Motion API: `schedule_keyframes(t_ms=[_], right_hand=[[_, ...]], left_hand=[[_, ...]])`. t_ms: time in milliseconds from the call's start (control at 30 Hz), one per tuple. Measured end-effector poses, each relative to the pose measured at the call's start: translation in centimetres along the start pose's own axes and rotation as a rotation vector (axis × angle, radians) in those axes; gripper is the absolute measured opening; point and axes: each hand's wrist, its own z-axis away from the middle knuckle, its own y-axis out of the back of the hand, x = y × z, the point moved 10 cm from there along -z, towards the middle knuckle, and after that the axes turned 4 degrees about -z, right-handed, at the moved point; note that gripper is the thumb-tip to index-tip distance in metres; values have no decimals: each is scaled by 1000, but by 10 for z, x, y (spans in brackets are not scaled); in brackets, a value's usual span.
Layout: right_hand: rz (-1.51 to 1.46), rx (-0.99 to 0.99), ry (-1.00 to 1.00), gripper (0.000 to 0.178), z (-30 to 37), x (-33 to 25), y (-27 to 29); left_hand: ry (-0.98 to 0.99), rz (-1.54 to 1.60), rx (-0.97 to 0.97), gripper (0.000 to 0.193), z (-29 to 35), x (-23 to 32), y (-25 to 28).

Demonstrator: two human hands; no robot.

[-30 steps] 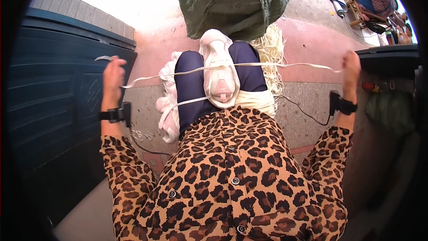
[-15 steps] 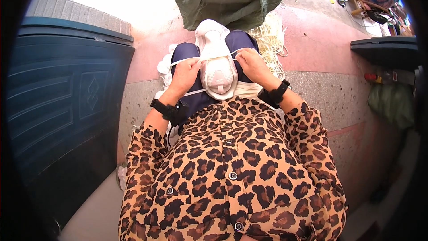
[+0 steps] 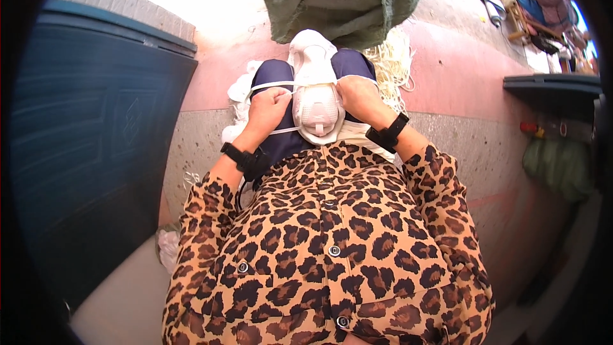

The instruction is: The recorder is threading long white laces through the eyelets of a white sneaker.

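A white cup-shaped dust mask (image 3: 317,114) lies between my thighs, at the near end of a row of nested white masks (image 3: 311,51). White elastic straps (image 3: 279,83) run out from its sides and over my dark trouser legs. On the left, my left hand (image 3: 268,110) is closed, pinching a strap between thumb and forefinger beside the mask. My right hand (image 3: 363,98) is at the mask's right edge, back turned up and fingers curled down on the strap there. Its fingertips are partly hidden.
A large green woven sack (image 3: 345,3) stands just beyond my knees. Loose cream elastic cords (image 3: 394,64) pile to its right. More white masks (image 3: 240,86) sit by my left leg. A dark blue door panel (image 3: 108,121) flanks me; a green bag (image 3: 559,165) lies far right.
My right hand has turned over, bringing its fingers down against the mask's right edge. My left hand has shifted slightly down, still pinching the strap. The whole view has shifted a little.
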Motion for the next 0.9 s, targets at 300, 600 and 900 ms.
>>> schedule_keyframes(t_ms=[300,600,900], right_hand=[[44,240,48,10,11,-6,19],[160,275,66,19,16,-12,23],[20,22,33,25,17,-3,2]], left_hand=[[-402,-504,111,15,-1,48,1],[-524,-715,44,9,-2,70,-21],[-456,-791,198,21,29,71,-14]])
